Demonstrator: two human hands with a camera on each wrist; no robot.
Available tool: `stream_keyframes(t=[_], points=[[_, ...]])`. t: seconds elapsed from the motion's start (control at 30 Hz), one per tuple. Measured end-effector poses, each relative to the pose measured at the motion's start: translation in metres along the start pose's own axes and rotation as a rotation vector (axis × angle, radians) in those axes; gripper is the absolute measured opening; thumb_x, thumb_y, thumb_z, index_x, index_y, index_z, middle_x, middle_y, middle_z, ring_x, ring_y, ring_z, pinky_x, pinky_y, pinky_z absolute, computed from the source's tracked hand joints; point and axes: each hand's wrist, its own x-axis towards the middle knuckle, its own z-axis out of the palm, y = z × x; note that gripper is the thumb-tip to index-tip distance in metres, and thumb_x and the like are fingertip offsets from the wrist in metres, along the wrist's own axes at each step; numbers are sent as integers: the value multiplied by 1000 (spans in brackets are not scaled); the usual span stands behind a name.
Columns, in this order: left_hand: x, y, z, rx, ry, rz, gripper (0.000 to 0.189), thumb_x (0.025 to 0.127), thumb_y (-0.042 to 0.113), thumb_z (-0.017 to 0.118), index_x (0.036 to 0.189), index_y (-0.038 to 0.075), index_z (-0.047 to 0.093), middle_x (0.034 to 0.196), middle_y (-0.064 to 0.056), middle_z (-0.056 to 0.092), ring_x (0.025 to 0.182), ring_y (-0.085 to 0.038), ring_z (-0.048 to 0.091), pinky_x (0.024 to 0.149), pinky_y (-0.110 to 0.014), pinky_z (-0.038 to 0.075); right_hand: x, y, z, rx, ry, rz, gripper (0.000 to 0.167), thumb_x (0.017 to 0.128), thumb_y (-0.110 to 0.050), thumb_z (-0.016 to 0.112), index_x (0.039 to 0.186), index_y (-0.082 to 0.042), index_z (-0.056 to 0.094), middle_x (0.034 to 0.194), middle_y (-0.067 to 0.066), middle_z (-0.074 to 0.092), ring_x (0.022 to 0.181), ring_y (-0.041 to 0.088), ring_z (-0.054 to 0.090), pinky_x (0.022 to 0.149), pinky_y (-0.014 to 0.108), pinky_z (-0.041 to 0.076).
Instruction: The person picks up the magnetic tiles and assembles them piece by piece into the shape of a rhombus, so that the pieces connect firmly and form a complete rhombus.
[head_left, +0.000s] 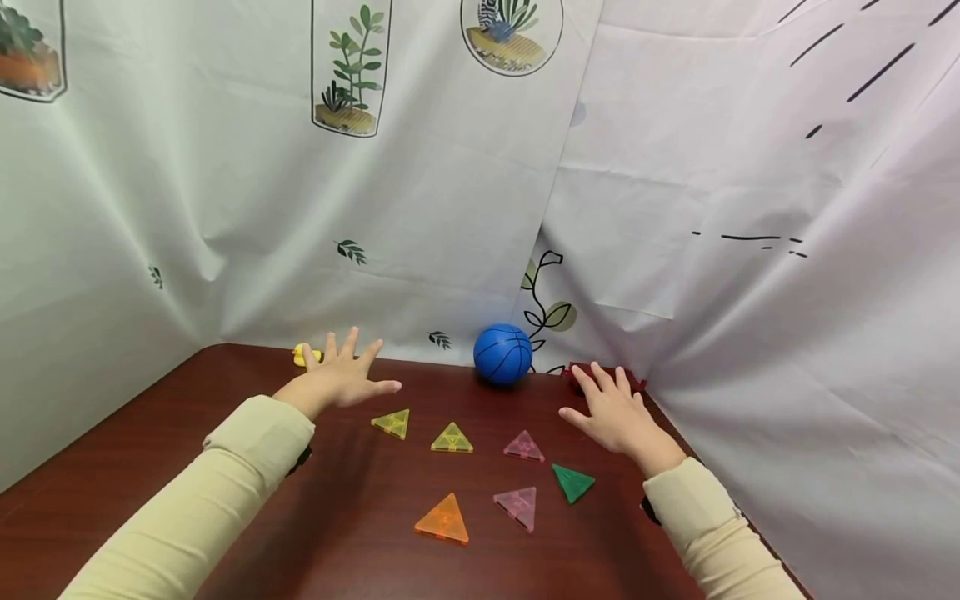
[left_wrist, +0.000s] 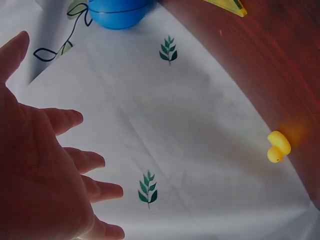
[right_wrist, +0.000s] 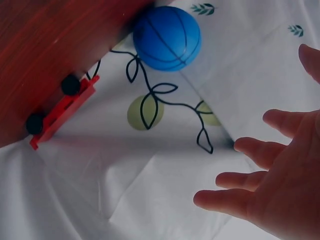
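Both hands hover above the table with fingers spread, holding nothing. My left hand (head_left: 337, 375) is up at the left, near a small yellow rubber duck (left_wrist: 278, 146). On the other side my right hand (head_left: 611, 408) is in front of a red toy car with black wheels (right_wrist: 65, 110), partly hidden by it in the head view. Between the hands lie several translucent triangular tiles: a yellow tile (head_left: 393, 423), another yellow tile (head_left: 452, 438), a pink tile (head_left: 524, 447), a second pink tile (head_left: 519, 507), a green tile (head_left: 573, 482) and an orange tile (head_left: 444, 520).
A blue ball (head_left: 502, 354) with black basketball lines sits at the back of the dark red-brown table (head_left: 360, 533). White cloth (head_left: 420, 208) printed with plants hangs behind and along both sides, close to the table's edges.
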Motion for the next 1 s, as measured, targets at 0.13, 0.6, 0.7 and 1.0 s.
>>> stream_keyframes(t=[0.13,0.6,0.7,1.0], points=[[3,0,5,-11,-14,1,88,78,67,38,140,10,12,140,-26,-7,120,-51,-12,83,-66,-14,-1,-4,6,-3,-13,-10,70,82,-51,49,137,-13,27,139,18,21,123,47,8,88,65,15],[23,-4,38,-57,-37,-48,78,83,50,49,139,8,17,139,-29,5,120,-52,-3,86,-67,-7,-10,-22,37,-20,38,-96,61,81,-41,57,132,-13,38,134,15,33,123,42,20,88,57,28],[26,-7,48,-47,-45,-69,75,84,46,51,138,6,19,137,-31,11,120,-53,2,87,-67,-4,-14,-29,46,-34,47,-128,60,80,-42,58,130,-13,41,132,14,35,121,41,24,85,57,32],[37,-13,72,-64,-42,-104,70,84,38,54,135,0,25,133,-33,19,119,-53,8,88,-67,3,-22,-47,69,27,-11,-228,53,81,-38,58,123,-6,47,124,17,43,114,39,36,86,49,36]])
